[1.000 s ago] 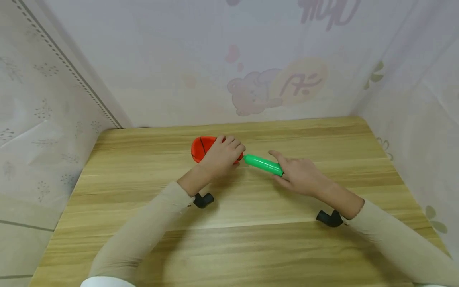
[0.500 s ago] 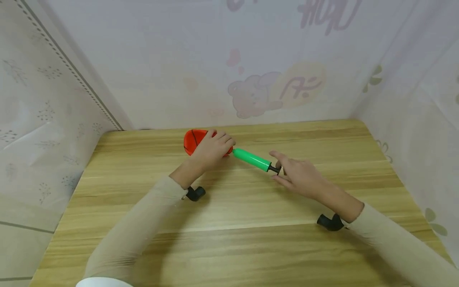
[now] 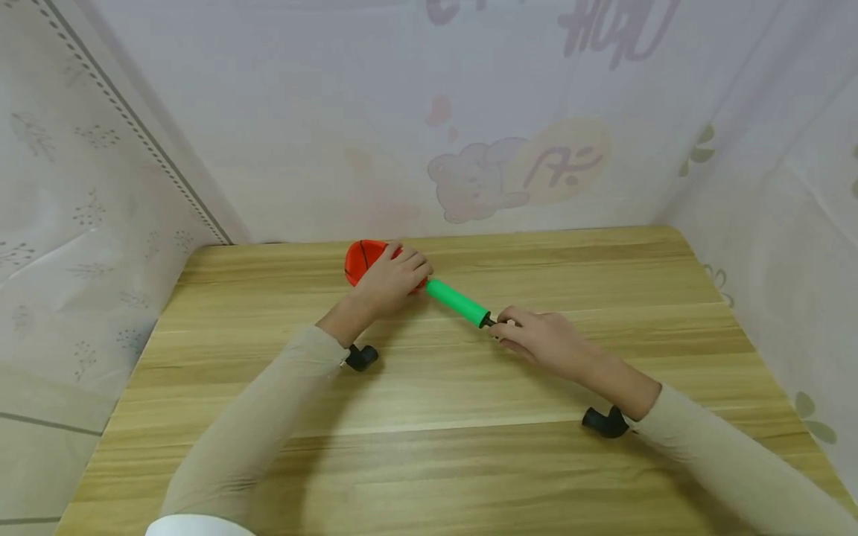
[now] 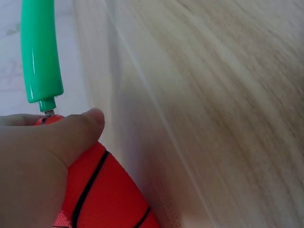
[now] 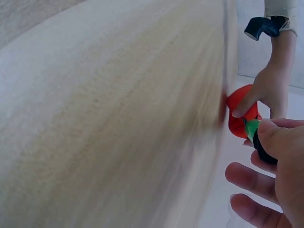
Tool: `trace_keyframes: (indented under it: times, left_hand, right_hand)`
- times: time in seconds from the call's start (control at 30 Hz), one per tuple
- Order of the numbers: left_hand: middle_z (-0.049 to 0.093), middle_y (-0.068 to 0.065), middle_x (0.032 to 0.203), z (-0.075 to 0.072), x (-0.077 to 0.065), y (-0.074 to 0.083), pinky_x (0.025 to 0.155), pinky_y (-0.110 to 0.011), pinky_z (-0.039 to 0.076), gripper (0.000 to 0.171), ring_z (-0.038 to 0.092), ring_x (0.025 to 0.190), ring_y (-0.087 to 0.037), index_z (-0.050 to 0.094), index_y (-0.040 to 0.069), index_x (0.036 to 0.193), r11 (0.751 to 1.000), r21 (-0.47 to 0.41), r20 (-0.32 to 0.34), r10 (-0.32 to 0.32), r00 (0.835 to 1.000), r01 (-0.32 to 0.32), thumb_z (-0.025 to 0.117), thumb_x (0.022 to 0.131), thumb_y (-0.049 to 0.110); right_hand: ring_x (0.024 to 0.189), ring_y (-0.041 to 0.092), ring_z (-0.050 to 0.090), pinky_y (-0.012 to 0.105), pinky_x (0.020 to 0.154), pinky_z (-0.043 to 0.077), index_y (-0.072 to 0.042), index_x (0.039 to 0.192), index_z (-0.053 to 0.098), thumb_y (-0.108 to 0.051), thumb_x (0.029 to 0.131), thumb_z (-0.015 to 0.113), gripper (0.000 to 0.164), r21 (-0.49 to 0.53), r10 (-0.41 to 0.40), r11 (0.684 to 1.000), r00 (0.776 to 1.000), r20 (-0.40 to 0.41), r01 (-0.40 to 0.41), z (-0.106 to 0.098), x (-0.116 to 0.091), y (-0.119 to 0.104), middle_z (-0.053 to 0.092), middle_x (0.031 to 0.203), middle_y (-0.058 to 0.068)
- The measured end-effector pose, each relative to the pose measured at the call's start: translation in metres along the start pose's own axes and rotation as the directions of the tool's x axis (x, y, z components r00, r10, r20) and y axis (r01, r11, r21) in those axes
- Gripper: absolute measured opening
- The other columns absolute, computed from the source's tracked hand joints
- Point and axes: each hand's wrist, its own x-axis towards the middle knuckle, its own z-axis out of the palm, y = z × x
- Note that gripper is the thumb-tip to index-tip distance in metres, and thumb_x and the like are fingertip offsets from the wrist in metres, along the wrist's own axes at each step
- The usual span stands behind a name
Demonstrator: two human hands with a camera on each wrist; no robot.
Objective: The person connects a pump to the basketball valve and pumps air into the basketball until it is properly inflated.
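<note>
A red toy basketball point(image 3: 363, 259) with black lines, partly collapsed, lies near the back of the table. My left hand point(image 3: 387, 283) grips it, the thumb bent over the ball point(image 4: 111, 194) in the left wrist view. A green hand pump point(image 3: 459, 303) slants from the ball toward my right hand point(image 3: 553, 344). Its nozzle end meets the ball right by my left fingers, with a short bit of metal showing between them. In the right wrist view, my right thumb and index finger pinch the pump's black end point(image 5: 264, 151), while the other fingers are loosely bent.
The wooden table point(image 3: 429, 476) has patterned cloth walls point(image 3: 302, 134) behind it and at both sides. Each wrist wears a black camera mount, one at the left wrist point(image 3: 363, 357) and one at the right point(image 3: 605, 422).
The ball, left hand and pump have shifted left. Earlier the right hand was at the barrel's end; the black rod then showed, and now the right fingers have closed on its handle.
</note>
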Motion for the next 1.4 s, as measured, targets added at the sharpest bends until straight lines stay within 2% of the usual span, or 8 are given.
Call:
trace_keyframes:
  times: [0.17,0.3,0.5,0.63,0.8,0.9,1.03,1.4]
  left_hand:
    - [0.059,-0.012,0.124,0.01,0.006,0.002,0.116,-0.051,0.03,0.025,0.05,0.125,-0.032,0.062,0.009,0.117,1.0,-0.005,0.007,0.024,1.0,-0.024,0.072,0.096,0.018]
    - [0.057,-0.011,0.13,0.014,0.011,0.007,0.119,-0.053,0.026,0.025,0.047,0.13,-0.032,0.061,0.011,0.119,1.0,0.003,0.062,0.012,0.998,-0.013,0.07,0.097,0.018]
    - [0.049,-0.01,0.146,0.011,0.015,0.017,0.119,-0.063,0.016,0.047,0.037,0.141,-0.031,0.057,0.015,0.132,1.0,-0.02,0.137,-0.011,0.991,0.014,0.071,0.095,0.041]
    - [0.045,-0.011,0.151,0.006,0.014,0.025,0.116,-0.068,0.016,0.059,0.033,0.145,-0.033,0.053,0.014,0.138,0.998,-0.056,0.103,0.007,0.995,-0.002,0.069,0.093,0.049]
    - [0.041,-0.011,0.155,0.002,0.012,0.035,0.117,-0.066,0.018,0.075,0.03,0.147,-0.032,0.044,0.012,0.148,0.997,-0.073,0.05,0.038,0.998,-0.034,0.067,0.092,0.056]
    - [0.037,-0.011,0.159,-0.001,0.011,0.043,0.118,-0.065,0.014,0.08,0.027,0.149,-0.031,0.038,0.012,0.153,0.995,-0.087,0.039,0.061,0.997,-0.057,0.065,0.093,0.057]
    - [0.034,-0.012,0.161,-0.001,0.011,0.053,0.119,-0.064,0.011,0.083,0.025,0.151,-0.03,0.034,0.012,0.157,0.988,-0.129,0.026,0.093,0.995,-0.089,0.064,0.094,0.056]
    - [0.032,-0.013,0.163,0.013,0.015,0.075,0.119,-0.065,0.015,0.078,0.024,0.152,-0.03,0.034,0.018,0.159,0.98,-0.148,0.034,0.137,0.99,-0.131,0.06,0.096,0.058]
  right_hand:
    - [0.065,0.007,0.059,0.022,0.053,0.049,-0.015,0.106,0.073,-0.011,0.084,0.082,0.024,0.013,-0.007,1.0,1.0,-0.006,0.007,0.005,-0.002,0.0,0.065,0.096,-0.001]
    - [0.07,0.007,0.063,0.025,0.057,0.053,-0.017,0.104,0.073,-0.014,0.087,0.08,0.019,0.007,0.0,1.0,1.0,0.023,0.0,0.008,-0.004,-0.001,0.067,0.094,-0.003]
    - [0.069,0.007,0.063,0.024,0.056,0.052,-0.016,0.104,0.073,-0.015,0.088,0.079,0.017,0.013,0.017,1.0,1.0,0.025,-0.017,0.011,-0.005,-0.003,0.066,0.094,-0.003]
    - [0.069,0.008,0.063,0.024,0.056,0.052,-0.014,0.104,0.072,-0.013,0.086,0.081,0.021,0.014,0.007,1.0,1.0,0.003,-0.008,0.01,-0.004,-0.003,0.066,0.094,-0.002]
    - [0.071,0.008,0.064,0.025,0.057,0.053,-0.014,0.105,0.071,-0.012,0.085,0.081,0.022,0.0,-0.01,1.0,1.0,0.001,0.01,0.01,-0.004,-0.002,0.066,0.095,-0.002]
    - [0.071,0.008,0.064,0.025,0.058,0.053,-0.014,0.105,0.071,-0.013,0.086,0.081,0.021,-0.005,-0.012,1.0,1.0,0.005,0.012,0.011,-0.004,-0.002,0.066,0.095,-0.002]
    - [0.069,0.008,0.064,0.025,0.057,0.053,-0.013,0.104,0.072,-0.013,0.085,0.081,0.021,-0.017,-0.018,1.0,1.0,-0.002,0.018,0.011,-0.004,-0.002,0.066,0.094,-0.002]
    - [0.071,0.008,0.064,0.024,0.06,0.054,-0.012,0.105,0.072,-0.01,0.086,0.081,0.021,-0.012,-0.031,0.999,0.999,-0.004,0.031,0.01,-0.003,-0.005,0.067,0.096,-0.002]
